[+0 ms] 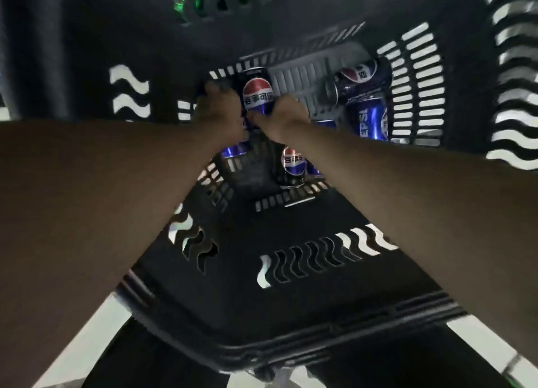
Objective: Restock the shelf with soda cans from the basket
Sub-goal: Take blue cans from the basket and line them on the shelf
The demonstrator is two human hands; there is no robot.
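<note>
Both arms are reaching deep into the black basket (305, 271). Left hand (221, 111) and right hand (283, 117) are sitting side by side near the basket floor, on either side of a black can (257, 93) with the red-white-blue logo facing up.

Left hand: fingers are curling over something dark at the can's left edge; can't tell whether it's gripping that can or another item. Right hand: fingers are bending down at the can's lower right, thumb side touching it; grip itself is hidden, so can't tell if it's actually holding.

Other cans lying in the basket:
- blue can (369, 120) on its side by the right wall
- second can (361, 73) just above it, tilted, touching the far right corner
- upright-ish black can (292, 166) below the right wrist, near the front wall
- blue bit (233, 150) showing under the left wrist, mostly hidden

Lighting is dim, frame slightly blurred. Pale floor (84, 341) is showing below the basket rim.
</note>
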